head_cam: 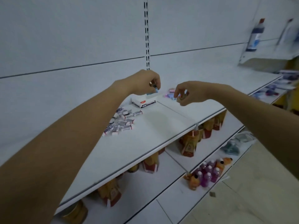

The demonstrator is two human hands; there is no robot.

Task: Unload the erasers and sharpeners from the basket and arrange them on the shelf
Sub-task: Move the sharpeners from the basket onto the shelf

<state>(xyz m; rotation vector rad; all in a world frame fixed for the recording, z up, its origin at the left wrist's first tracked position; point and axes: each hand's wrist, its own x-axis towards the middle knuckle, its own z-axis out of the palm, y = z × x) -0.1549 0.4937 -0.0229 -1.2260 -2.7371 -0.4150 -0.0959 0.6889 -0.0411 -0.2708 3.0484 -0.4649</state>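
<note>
- Two hands are out over the shelf [161, 128], both working toward its back, near the wall.
- Left hand [144, 81]: fingers curled down, pinching a small blue piece [156, 90] by its top. Eraser or sharpener, too small to tell.
- The piece hangs just above the box [143, 102], a white carton lying flat with another blue bit on its lid. My guess: it is held from above so it can go down straight, onto or beside the box.
- Right hand [191, 92]: fingertips drawn into a narrow pinch, pointing down and left. A fleck of blue shows among them, but it is blurred, so I cannot tell if anything is held.
- Pastel pieces [170, 94], pink and lilac, lie on the shelf just beside those fingertips, right of the box. The coloured lot seems to be gathered here, apart from the white stock.
- Erasers [122, 122]: a loose heap of white sleeved ones, forward and left of the box, beside the left forearm. They point every way and look not yet lined up.
- Basket: not in view.
- In the way: the left forearm passes close by the heap, so a low sweep back could scatter it. The box sits between the two work spots, so neither hand can cross without lifting over it.
- Around: a slotted upright [146, 29] on the back wall, brown-and-red cartons [188, 143] on the shelf below, and purple bottles [208, 172] lower down. A blurred bottle stands on a bracket shelf far right.
</note>
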